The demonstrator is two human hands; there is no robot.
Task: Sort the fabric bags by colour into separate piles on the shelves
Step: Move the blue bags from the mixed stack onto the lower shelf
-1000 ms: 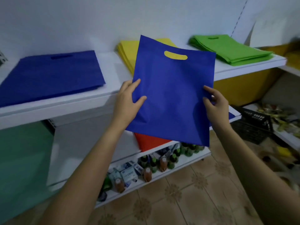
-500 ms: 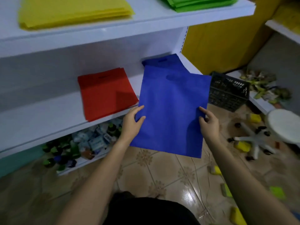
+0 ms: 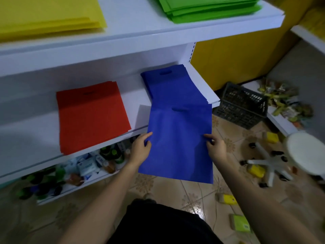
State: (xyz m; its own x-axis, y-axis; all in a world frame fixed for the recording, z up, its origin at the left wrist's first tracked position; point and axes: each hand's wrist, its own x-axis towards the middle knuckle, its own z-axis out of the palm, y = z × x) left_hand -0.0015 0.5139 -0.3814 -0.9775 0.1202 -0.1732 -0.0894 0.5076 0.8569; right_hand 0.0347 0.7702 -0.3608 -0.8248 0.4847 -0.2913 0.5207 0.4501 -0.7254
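Note:
I hold a blue fabric bag (image 3: 179, 141) flat in front of the middle shelf (image 3: 35, 136). My left hand (image 3: 140, 150) pinches its left edge and my right hand (image 3: 215, 148) pinches its right edge. The bag's top edge overlaps the near end of a blue pile (image 3: 168, 87) lying at the right end of that shelf. A red pile (image 3: 91, 115) lies to the left on the same shelf. On the upper shelf (image 3: 140, 34) sit a yellow pile (image 3: 47, 14) and a green pile (image 3: 205, 7).
Bottles and small boxes (image 3: 84, 166) fill the bottom shelf. A dark plastic crate (image 3: 241, 106) stands on the tiled floor to the right, next to a white stool (image 3: 306, 154) and scattered small items. A low shelf with packets (image 3: 284, 103) is at the far right.
The view dropped from the top shelf to the middle one. Both hands lowered the blue bag down and toward the blue pile at the shelf's right end.

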